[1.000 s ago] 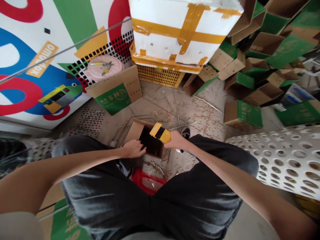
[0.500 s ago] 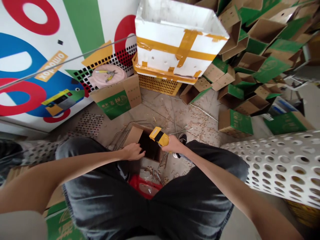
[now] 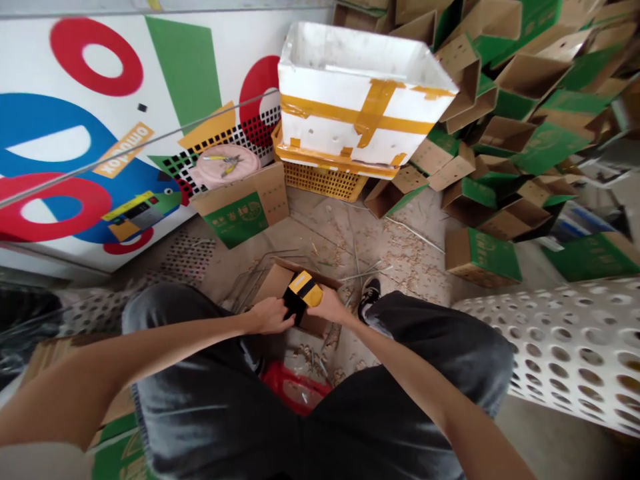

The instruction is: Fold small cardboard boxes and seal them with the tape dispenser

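A small cardboard box point(image 3: 270, 281) stands open at the top on the floor between my knees. My left hand point(image 3: 270, 315) is closed over its near left edge, with the fingers curled and the fingertips partly hidden. My right hand point(image 3: 330, 307) is wrapped round a yellow tool with a black band point(image 3: 306, 288), held over the box opening near my left fingers. The tool's underside and working end do not show clearly, and its kind cannot be made out. The box's inside is dark.
Ahead stands a white foam box point(image 3: 350, 100) with orange tape on a yellow crate point(image 3: 320, 180). Pliers point(image 3: 227, 163) lie on a pink stool point(image 3: 247, 159). Many cardboard boxes point(image 3: 483, 257) fill the right. A white perforated panel point(image 3: 565, 333) is beside my right knee; a red object point(image 3: 295, 387) lies below.
My right hand has moved the yellow tool left and lower, from the box's right side to over its opening. My left hand stays at the box edge, fingers more curled. The view has shifted slightly.
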Motion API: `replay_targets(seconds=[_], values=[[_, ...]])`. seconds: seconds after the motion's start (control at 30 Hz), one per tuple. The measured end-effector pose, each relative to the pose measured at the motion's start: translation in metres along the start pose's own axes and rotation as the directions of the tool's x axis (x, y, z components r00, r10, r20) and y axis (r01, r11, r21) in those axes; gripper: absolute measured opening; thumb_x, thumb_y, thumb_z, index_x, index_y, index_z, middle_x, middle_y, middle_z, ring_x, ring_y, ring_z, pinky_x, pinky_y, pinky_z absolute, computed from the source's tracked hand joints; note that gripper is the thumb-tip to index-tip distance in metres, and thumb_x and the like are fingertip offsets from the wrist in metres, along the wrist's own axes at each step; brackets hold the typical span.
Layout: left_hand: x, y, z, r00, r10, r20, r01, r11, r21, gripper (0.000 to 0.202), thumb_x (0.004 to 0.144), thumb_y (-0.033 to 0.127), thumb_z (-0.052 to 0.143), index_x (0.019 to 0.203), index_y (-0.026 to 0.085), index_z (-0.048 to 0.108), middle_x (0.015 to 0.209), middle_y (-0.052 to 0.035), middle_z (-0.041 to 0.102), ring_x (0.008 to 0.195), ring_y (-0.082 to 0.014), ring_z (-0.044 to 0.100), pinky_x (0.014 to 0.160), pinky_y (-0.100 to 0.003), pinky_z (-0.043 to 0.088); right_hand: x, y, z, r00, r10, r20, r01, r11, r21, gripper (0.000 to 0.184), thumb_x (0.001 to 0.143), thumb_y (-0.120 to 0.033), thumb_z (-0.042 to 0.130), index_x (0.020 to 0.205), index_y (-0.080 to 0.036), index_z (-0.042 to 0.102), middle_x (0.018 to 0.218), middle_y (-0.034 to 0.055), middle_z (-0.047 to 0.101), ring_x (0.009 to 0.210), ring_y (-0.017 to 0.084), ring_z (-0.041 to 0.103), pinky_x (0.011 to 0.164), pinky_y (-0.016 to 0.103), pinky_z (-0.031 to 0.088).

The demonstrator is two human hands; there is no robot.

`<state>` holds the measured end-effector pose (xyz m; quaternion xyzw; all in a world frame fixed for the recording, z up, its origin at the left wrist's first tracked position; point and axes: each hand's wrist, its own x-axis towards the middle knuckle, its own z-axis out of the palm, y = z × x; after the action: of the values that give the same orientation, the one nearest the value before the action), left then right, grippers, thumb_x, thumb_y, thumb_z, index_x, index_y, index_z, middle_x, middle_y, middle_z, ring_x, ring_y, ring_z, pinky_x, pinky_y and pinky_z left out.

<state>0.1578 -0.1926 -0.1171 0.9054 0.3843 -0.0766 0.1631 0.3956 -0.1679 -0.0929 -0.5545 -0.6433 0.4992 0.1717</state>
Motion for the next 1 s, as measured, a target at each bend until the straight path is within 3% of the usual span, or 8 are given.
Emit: replay_targets(seconds=[0.1,0.23,0.5,0.67,0.77,0.83,0.93,1.0], values=[[0.006,0.0,-0.007,0.999,-0.037,-0.006,0.037,0.999,0.007,0.055,0.108,0.042,0.045,0.086,0.011,0.084,0.083,-0.0207,0.078,0.077,-0.0308,0.078,0.073,-0.04,0.058,0.007,0.007,0.003,1.0,0.0,-0.012,-0.001,1.0,-0.031,0.04,0.058,-0.03,0.079,0.093,-0.023,0.062,0.086,-0.0014,0.072,0.079,0.018,0.063,0.069,0.026,0.048],[0.014,-0.005,-0.009,1.0,-0.022,-0.02,0.022,1.0,0.002,0.054,0.107,0.041,0.047,0.083,0.01,0.083,0.079,-0.0215,0.077,0.072,-0.0313,0.077,0.071,-0.041,0.057,0.006,0.002,-0.013,1.0,-0.008,-0.005,0.007,0.996,-0.092,0.043,0.056,-0.028,0.083,0.094,-0.022,0.064,0.087,0.0005,0.073,0.078,0.018,0.064,0.069,0.028,0.048],[0.032,-0.015,-0.009,1.0,-0.003,0.0,0.003,1.0,0.024,0.058,0.11,0.038,0.041,0.082,0.011,0.084,0.076,-0.0223,0.076,0.073,-0.0307,0.076,0.069,-0.042,0.056,0.015,-0.078,-0.083,0.99,-0.086,-0.116,0.043,0.943,-0.329,0.031,0.066,-0.035,0.079,0.09,-0.021,0.067,0.083,0.0022,0.074,0.075,0.02,0.066,0.066,0.029,0.046],[0.067,-0.028,0.002,0.999,-0.042,0.016,0.042,0.999,0.035,0.053,0.11,0.032,0.039,0.088,0.012,0.082,0.082,-0.0209,0.076,0.077,-0.0286,0.074,0.073,-0.04,0.056,0.024,-0.089,-0.117,0.95,-0.029,-0.31,-0.083,0.936,-0.343,0.039,0.067,-0.039,0.079,0.099,-0.021,0.066,0.092,0.0055,0.074,0.083,0.023,0.068,0.07,0.032,0.048],[0.078,-0.033,0.018,0.994,-0.028,-0.105,0.031,0.999,0.028,0.044,0.109,0.029,0.04,0.099,0.011,0.079,0.091,-0.0197,0.076,0.085,-0.0273,0.074,0.082,-0.041,0.056,0.032,-0.079,-0.12,0.914,0.016,-0.405,-0.154,0.937,-0.312,0.045,0.069,-0.048,0.082,0.101,-0.022,0.062,0.097,0.0077,0.074,0.089,0.027,0.069,0.076,0.036,0.051],[0.078,-0.037,0.031,0.974,0.013,-0.228,-0.011,1.0,0.009,0.035,0.106,0.029,0.046,0.109,0.012,0.076,0.108,-0.0214,0.076,0.101,-0.0298,0.073,0.093,-0.046,0.056,0.04,-0.069,-0.116,0.901,0.027,-0.433,-0.165,0.944,-0.284,0.051,0.068,-0.054,0.085,0.1,-0.024,0.059,0.097,0.0081,0.074,0.09,0.029,0.069,0.078,0.038,0.052],[0.071,-0.044,0.045,0.901,0.005,-0.434,-0.032,0.998,-0.055,0.031,0.1,0.026,0.053,0.121,0.016,0.073,0.131,-0.0216,0.072,0.125,-0.0327,0.068,0.113,-0.057,0.048,0.051,-0.054,-0.104,0.91,0.047,-0.412,-0.153,0.961,-0.229,0.055,0.067,-0.06,0.086,0.098,-0.025,0.056,0.095,0.0074,0.072,0.089,0.029,0.069,0.078,0.04,0.052],[0.067,-0.048,0.051,0.85,-0.02,-0.526,-0.044,0.993,-0.108,0.034,0.097,0.024,0.053,0.124,0.018,0.072,0.135,-0.0197,0.072,0.132,-0.0323,0.065,0.121,-0.063,0.043,0.055,-0.048,-0.093,0.915,0.068,-0.399,-0.148,0.973,-0.175,0.057,0.069,-0.064,0.085,0.099,-0.025,0.056,0.096,0.007,0.072,0.089,0.028,0.068,0.079,0.04,0.052]])
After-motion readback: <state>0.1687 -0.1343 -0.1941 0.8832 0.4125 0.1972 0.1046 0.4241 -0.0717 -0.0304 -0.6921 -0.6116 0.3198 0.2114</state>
